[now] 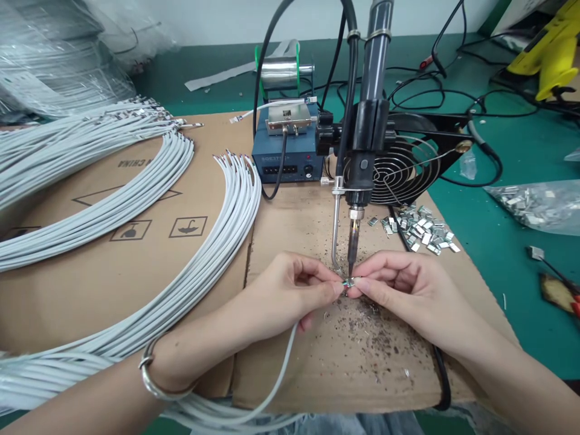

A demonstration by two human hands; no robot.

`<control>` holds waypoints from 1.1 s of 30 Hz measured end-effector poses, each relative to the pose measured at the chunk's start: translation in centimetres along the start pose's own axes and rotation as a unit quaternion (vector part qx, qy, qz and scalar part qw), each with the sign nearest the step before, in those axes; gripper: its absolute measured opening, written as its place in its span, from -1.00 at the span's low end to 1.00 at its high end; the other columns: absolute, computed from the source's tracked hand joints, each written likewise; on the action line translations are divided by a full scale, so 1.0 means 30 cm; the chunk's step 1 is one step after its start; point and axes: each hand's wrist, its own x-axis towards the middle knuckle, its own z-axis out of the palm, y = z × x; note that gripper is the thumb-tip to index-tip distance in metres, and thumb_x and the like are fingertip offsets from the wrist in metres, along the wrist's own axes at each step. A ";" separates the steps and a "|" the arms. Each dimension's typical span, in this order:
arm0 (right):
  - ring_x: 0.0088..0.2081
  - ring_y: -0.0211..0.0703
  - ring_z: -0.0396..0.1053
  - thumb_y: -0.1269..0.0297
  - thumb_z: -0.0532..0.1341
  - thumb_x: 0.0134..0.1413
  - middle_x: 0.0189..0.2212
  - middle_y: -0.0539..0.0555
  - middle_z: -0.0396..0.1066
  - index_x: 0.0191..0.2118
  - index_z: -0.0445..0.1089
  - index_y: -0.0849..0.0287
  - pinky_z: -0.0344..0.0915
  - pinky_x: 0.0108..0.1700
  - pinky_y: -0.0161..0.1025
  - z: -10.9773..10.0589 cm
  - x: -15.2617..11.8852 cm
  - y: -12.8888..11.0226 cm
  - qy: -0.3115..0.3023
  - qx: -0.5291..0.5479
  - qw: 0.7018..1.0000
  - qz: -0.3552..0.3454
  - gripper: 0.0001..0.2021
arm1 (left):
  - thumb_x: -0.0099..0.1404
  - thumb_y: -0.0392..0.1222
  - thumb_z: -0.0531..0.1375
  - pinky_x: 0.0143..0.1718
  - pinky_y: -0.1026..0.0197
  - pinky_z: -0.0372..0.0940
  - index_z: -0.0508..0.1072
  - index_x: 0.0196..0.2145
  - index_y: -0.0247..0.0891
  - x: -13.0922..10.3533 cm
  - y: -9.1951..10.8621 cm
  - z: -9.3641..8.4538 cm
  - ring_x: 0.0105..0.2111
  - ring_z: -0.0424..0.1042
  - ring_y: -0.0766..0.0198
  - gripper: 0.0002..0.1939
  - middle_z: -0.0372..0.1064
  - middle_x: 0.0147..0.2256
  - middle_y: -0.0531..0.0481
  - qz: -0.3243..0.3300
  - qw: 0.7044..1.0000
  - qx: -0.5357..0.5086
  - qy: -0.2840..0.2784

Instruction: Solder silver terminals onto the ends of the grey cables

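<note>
Under the tip of a mounted soldering iron (353, 241), both hands meet. My left hand (294, 293) pinches the end of a white cable (285, 362), which runs down from below the fingers. My right hand (403, 290) pinches a small metal connector (351, 282) against the cable's coloured wires. The iron's tip appears to touch the joint between them. A thin metal feed tube (335, 235) ends just left of the tip.
Bundled white cables (217, 241) curve across the cardboard (203, 284) at left. Loose connectors (421, 226) lie right of the iron. Behind stand a blue soldering unit (285, 151), a solder spool (280, 72) and a fan (399, 169). A bag of connectors (539, 202) is at right.
</note>
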 end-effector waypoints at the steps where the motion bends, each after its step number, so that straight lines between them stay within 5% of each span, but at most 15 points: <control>1: -0.45 -0.32 0.46 0.38 0.26 -0.07 -0.52 0.01 0.51 -0.43 0.42 0.16 0.35 -0.42 -0.52 0.000 0.001 0.001 -0.001 0.002 1.000 -0.001 -0.99 | 0.14 -0.24 0.19 -0.72 0.48 0.01 0.40 -0.48 -0.41 0.000 -0.001 0.001 -0.77 0.13 0.53 -0.86 0.17 -0.76 0.18 0.002 1.000 0.000 0.001; 33: -0.46 -0.29 0.45 0.33 0.27 -0.09 -0.52 0.03 0.51 -0.44 0.41 0.18 0.32 -0.47 -0.48 -0.005 -0.005 -0.004 0.006 -0.024 1.000 0.014 -0.95 | 0.13 -0.23 0.19 -0.72 0.47 0.01 0.36 -0.52 -0.38 -0.008 0.007 0.009 -0.77 0.13 0.53 -0.84 0.15 -0.76 0.19 0.007 1.000 0.000 0.016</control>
